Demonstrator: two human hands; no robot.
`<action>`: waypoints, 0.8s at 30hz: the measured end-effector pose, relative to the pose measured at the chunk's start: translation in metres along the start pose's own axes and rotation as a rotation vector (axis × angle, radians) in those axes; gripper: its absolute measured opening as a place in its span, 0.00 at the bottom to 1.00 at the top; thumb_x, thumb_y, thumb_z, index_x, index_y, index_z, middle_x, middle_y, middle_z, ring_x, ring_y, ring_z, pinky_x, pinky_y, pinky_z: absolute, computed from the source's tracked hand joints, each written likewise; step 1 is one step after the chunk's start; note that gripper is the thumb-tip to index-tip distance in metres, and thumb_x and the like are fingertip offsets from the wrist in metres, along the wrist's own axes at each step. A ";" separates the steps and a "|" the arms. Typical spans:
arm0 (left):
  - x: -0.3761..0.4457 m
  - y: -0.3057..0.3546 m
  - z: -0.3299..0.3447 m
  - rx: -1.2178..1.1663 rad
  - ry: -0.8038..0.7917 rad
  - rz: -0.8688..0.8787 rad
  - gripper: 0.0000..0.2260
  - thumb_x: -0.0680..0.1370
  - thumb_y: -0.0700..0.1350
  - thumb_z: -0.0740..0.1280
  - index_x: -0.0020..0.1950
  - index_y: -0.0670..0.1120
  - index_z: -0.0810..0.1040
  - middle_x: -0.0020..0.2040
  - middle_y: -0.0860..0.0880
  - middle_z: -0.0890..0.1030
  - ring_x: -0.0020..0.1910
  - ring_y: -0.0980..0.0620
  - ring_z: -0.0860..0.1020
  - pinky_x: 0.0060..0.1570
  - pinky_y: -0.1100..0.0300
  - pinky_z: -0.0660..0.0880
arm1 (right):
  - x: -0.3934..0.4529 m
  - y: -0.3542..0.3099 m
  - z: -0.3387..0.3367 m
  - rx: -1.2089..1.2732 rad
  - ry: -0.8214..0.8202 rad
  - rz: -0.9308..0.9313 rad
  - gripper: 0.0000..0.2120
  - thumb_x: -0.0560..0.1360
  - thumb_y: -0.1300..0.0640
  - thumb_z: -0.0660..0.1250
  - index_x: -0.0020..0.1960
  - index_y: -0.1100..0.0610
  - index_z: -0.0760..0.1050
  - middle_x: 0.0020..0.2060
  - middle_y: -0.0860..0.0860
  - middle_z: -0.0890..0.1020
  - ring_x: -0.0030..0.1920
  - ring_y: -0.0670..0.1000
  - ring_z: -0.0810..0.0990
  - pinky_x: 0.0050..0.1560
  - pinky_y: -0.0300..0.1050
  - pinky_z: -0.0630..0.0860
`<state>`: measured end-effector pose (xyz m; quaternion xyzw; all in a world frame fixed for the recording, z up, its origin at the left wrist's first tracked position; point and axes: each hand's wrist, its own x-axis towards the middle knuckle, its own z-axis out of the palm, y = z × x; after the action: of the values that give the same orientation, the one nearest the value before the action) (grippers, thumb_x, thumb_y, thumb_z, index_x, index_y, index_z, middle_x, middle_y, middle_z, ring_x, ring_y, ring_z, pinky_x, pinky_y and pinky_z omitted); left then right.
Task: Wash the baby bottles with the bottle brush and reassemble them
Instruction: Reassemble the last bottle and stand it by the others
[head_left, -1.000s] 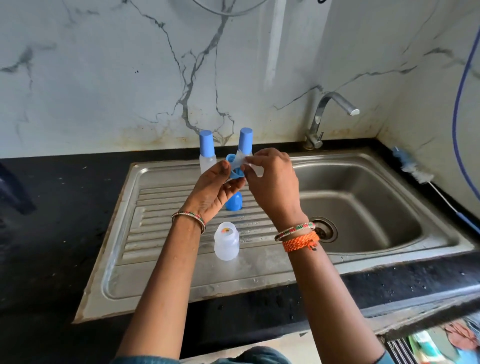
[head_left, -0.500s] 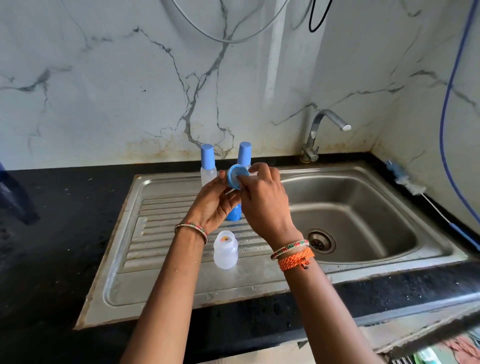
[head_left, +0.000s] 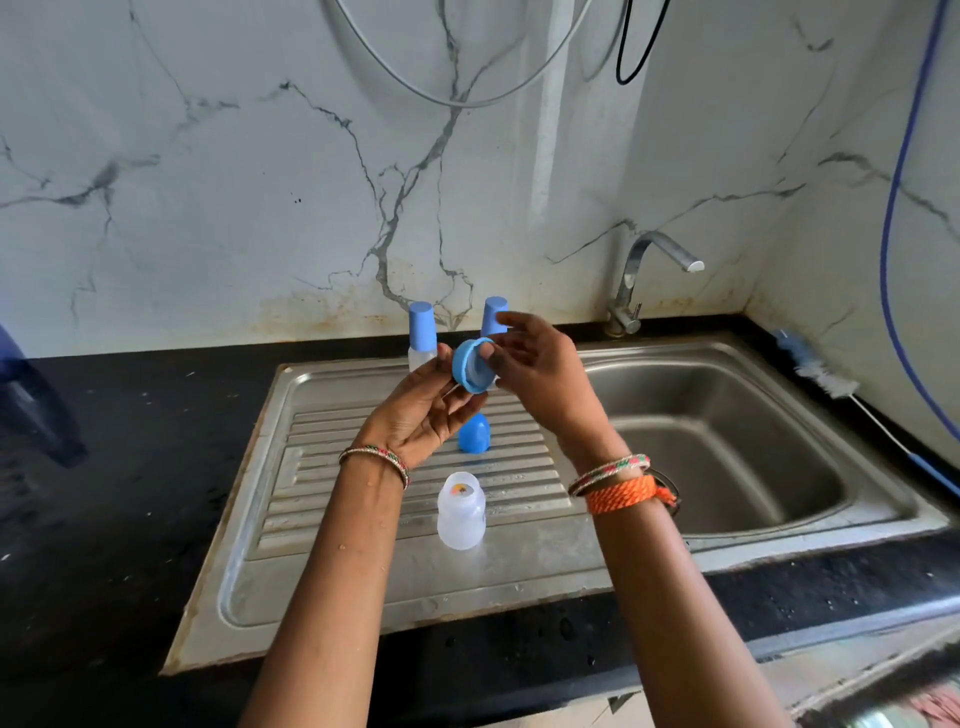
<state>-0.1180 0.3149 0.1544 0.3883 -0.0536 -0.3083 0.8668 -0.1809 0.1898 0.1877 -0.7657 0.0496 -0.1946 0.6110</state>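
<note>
Fingers of both hands meet on the blue collar ring, held above the drainboard; the left hand cradles it from seven o'clock with loosely curled fingers and thumb on its rim; the right hand pinches it from three o'clock. Below, at six o'clock, an open clear bottle stands upright; a blue cap sits between it and the hands; two capped bottles stand behind at twelve o'clock; the bottle brush lies on the counter at three o'clock, well apart, beyond the sink basin.
</note>
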 end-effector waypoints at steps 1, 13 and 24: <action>-0.002 0.000 0.001 0.034 0.017 -0.010 0.11 0.70 0.48 0.68 0.48 0.43 0.77 0.38 0.47 0.84 0.37 0.54 0.84 0.34 0.62 0.80 | 0.002 -0.003 -0.002 -0.052 -0.064 -0.021 0.12 0.76 0.62 0.67 0.60 0.62 0.76 0.48 0.55 0.83 0.47 0.48 0.82 0.51 0.44 0.80; 0.001 0.006 0.002 0.189 0.060 0.083 0.16 0.81 0.51 0.57 0.51 0.41 0.78 0.42 0.44 0.84 0.39 0.53 0.83 0.37 0.63 0.80 | 0.008 0.006 0.017 -0.338 0.187 -0.043 0.08 0.77 0.58 0.66 0.46 0.63 0.78 0.38 0.54 0.82 0.39 0.54 0.81 0.40 0.40 0.78; 0.017 0.007 -0.003 0.400 0.183 0.504 0.11 0.74 0.26 0.63 0.47 0.40 0.78 0.49 0.38 0.79 0.48 0.43 0.77 0.45 0.56 0.77 | 0.006 -0.001 0.025 -0.069 -0.022 -0.195 0.08 0.73 0.59 0.72 0.51 0.59 0.81 0.42 0.50 0.83 0.43 0.44 0.81 0.47 0.41 0.79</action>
<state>-0.1002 0.3110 0.1543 0.5514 -0.1295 -0.0315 0.8235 -0.1666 0.2108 0.1852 -0.7897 -0.0251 -0.2430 0.5628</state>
